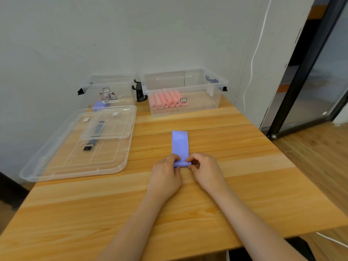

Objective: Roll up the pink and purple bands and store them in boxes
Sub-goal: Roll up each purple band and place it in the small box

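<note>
Both hands, left [165,172] and right [204,170], pinch the rolled near end of the purple band [179,144]; its flat length stretches away from the grip across the counter [244,166].

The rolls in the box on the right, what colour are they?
Pink. The rolled bands lie side by side in the clear box; the head view shows them.

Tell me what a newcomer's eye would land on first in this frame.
First, the purple band lying mid-table, its near end being rolled by the left hand and right hand. Next, the row of pink rolls in the clear box at the back right. Two clear lids lie stacked on the left of the table.
</note>
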{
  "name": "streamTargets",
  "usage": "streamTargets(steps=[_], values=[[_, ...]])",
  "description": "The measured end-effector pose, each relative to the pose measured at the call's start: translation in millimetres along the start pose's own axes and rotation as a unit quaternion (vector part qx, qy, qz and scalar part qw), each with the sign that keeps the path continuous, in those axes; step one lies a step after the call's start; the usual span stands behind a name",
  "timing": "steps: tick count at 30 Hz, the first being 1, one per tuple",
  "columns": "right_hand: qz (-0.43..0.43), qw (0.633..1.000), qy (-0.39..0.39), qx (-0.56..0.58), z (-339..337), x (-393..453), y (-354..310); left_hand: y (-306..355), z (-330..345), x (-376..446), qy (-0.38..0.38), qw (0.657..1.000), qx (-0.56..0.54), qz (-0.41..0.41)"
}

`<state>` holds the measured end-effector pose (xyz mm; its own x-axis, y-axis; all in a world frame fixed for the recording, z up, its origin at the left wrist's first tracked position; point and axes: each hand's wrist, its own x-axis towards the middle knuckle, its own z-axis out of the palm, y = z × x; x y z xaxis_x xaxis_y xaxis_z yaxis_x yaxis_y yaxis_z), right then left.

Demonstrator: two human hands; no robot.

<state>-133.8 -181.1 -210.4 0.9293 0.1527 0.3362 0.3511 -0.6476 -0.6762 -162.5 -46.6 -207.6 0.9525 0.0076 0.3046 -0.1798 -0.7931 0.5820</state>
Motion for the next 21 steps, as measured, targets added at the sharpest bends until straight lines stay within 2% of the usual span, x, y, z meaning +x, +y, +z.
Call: streamTargets(steps=[11,15,21], values=[[-0.122,0.988,-0.005,-0.099,4.4,-0.5,-3.3,-3.3,7.2,4.3,0.041,0.998,0.033,0.019],[-0.104,0.988,-0.031,-0.109,5.4,1.2,-1.0,-3.4,5.7,4.4,0.036,0.999,0.019,0.024],[-0.074,0.994,-0.016,-0.084,6.8,-0.1,-2.7,-5.3,7.0,4.3,0.059,0.998,0.005,-0.005]])
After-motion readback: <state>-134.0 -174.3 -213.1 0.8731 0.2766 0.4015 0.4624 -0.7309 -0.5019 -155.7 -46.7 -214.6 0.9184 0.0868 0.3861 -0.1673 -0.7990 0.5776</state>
